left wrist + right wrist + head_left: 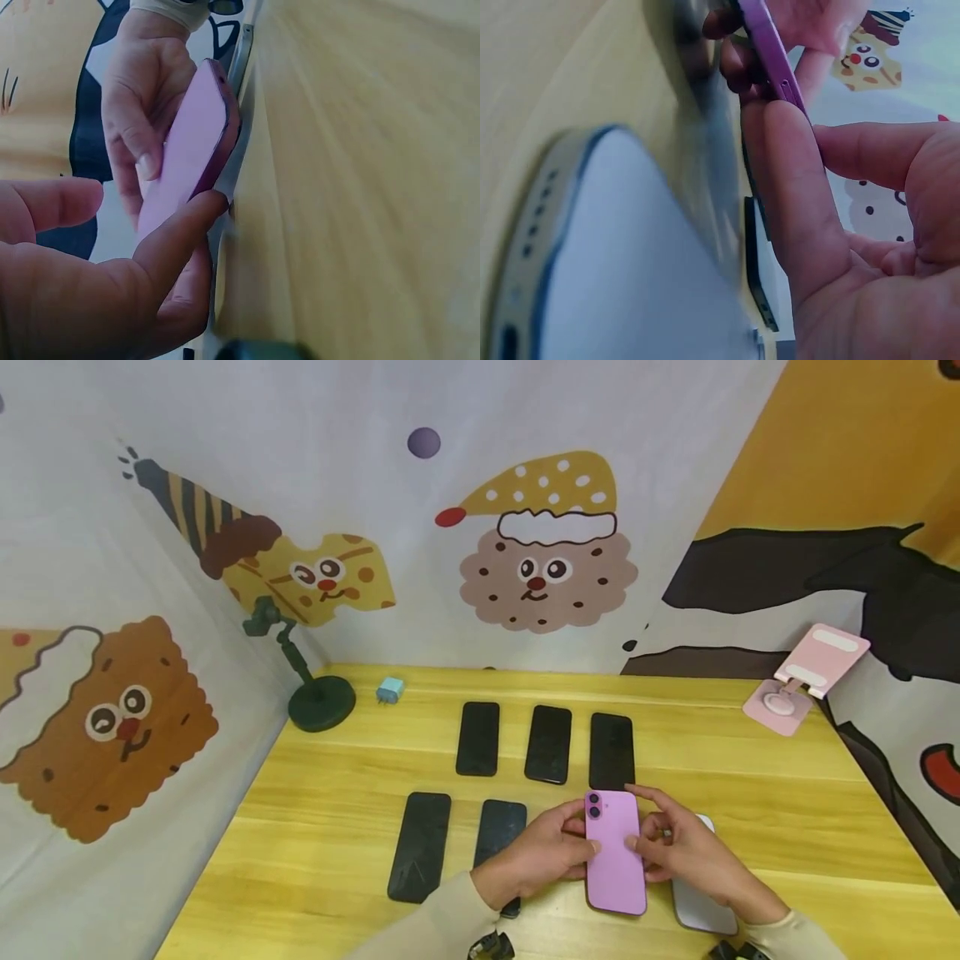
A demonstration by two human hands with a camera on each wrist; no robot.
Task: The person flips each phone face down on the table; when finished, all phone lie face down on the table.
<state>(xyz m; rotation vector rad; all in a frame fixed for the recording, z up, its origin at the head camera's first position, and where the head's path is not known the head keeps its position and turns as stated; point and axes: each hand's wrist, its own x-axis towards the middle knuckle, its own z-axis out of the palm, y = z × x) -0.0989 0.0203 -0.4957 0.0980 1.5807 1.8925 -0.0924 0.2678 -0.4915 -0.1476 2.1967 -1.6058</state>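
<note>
A pink smartphone (617,877) is held between both hands above the table, its back with two camera lenses facing up. My left hand (534,858) grips its left edge, thumb on the back and fingers beneath. On the opposite edge, my right hand (693,853) pinches it, with the index finger stretched toward the top corner. The phone's tilted edge (776,64) shows in the right wrist view. Under the right hand and wrist lies a silver-white phone (705,908), partly covered. A dark phone (501,827) is partly hidden beneath the left hand.
Three black phones, left (477,739), middle (548,745) and right (612,750), form a row behind. Another black phone (420,847) lies front left. A green stand (321,703), blue charger (389,690) and pink phone stand (821,660) stand along the back of the wooden table (300,827).
</note>
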